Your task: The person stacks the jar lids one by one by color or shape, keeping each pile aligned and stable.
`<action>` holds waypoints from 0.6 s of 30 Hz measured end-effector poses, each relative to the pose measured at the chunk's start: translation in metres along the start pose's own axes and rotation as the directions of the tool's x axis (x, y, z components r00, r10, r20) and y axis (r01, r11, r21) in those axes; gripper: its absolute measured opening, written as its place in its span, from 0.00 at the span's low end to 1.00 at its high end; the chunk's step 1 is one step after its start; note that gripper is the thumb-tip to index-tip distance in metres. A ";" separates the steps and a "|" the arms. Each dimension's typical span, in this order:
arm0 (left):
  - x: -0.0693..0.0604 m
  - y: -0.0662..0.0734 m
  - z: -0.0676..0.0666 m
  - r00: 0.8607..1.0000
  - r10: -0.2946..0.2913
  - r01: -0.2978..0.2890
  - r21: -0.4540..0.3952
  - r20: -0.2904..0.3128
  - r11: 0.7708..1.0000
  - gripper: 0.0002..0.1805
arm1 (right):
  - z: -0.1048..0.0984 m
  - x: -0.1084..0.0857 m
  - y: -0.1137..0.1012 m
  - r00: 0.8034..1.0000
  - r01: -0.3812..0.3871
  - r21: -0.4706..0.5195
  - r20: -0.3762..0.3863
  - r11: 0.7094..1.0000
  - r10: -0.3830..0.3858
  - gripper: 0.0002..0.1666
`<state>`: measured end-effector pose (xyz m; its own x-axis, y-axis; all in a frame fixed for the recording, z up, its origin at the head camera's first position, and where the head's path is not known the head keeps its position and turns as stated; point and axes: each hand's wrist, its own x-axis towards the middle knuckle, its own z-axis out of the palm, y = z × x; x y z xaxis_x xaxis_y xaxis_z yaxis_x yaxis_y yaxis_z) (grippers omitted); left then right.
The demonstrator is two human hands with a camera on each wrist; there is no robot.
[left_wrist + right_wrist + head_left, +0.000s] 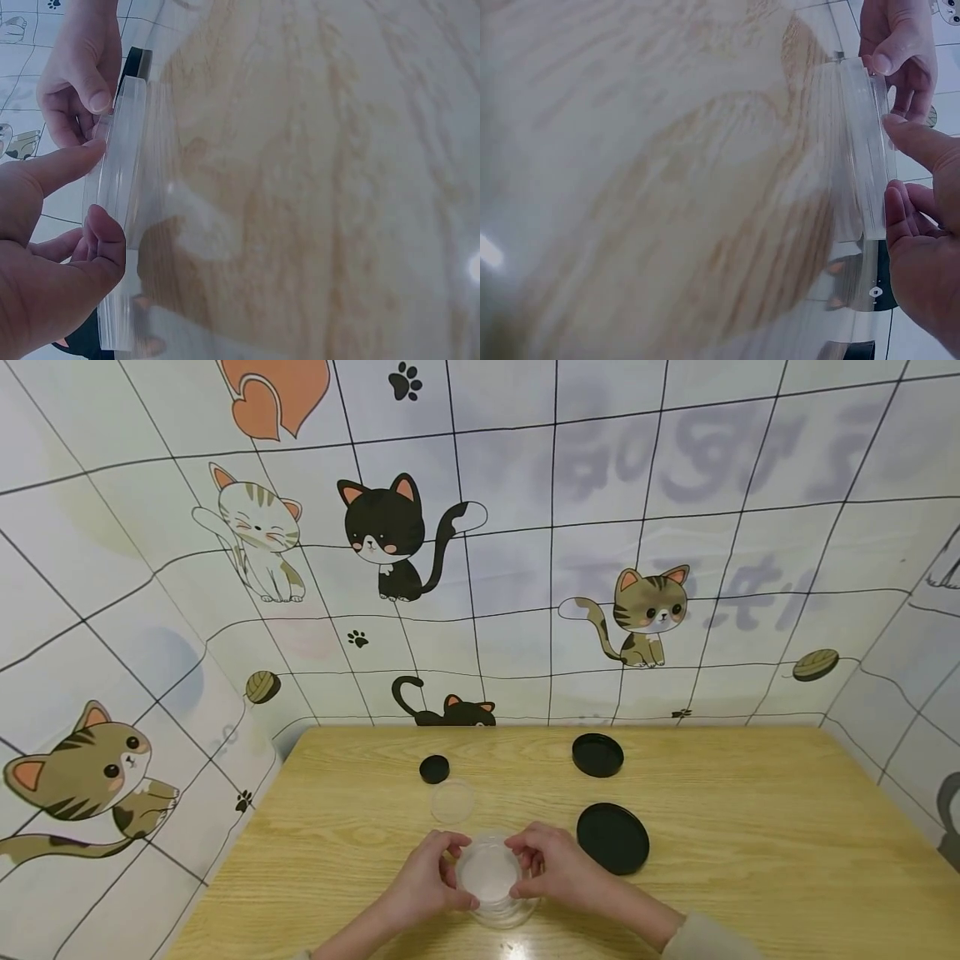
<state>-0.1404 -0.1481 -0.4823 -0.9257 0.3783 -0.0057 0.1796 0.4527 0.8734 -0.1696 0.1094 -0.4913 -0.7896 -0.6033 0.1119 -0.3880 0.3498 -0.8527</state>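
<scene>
- On the far left, I see a white wall covering with black lines (510, 652), and a brown striped cartoon cat (82, 768) is printed on it.
- Next is the person's left hand (423, 875). Its thumb and fingers pinch one side of a small, round, clear dish.
- Behind that hand, on the light brown wooden bench (750, 827), lies a little round black disc (434, 769).
- Just beside it, on the side closer to the person, lies a thin, round, see-through disc (452, 802).
- In the middle is the small, round, clear dish (489, 870), right between the two hands. It sits over a wider, round, clear dish (510, 920) on the bench. I can't tell if the two dishes touch.
- Then comes the right hand (558, 870). It pinches the other side of the same small dish, thumb close to the person and fingers farther away.
- A pale sleeve (708, 939) is on that arm.
- Past the right hand, at the back of the bench, lies a middle-sized round black disc with a rim (597, 755).
- Closer to that hand lies the biggest round black disc (612, 838).
</scene>
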 end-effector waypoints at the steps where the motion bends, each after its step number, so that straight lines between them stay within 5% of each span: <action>1: 0.000 -0.001 0.000 1.000 -0.005 0.005 -0.001 0.002 1.000 0.38 | 0.000 0.000 0.000 1.000 0.005 -0.010 -0.001 1.000 -0.005 0.29; 18: 0.002 -0.005 0.000 1.000 -0.016 0.016 0.009 0.005 1.000 0.38 | 0.004 -0.004 -0.001 0.999 0.022 -0.021 -0.037 1.000 -0.023 0.27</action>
<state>-0.1435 -0.1495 -0.4866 -0.9267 0.3751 -0.0226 0.1674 0.4659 0.8689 -0.1638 0.1085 -0.4926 -0.7977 -0.5840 0.1506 -0.4156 0.3515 -0.8389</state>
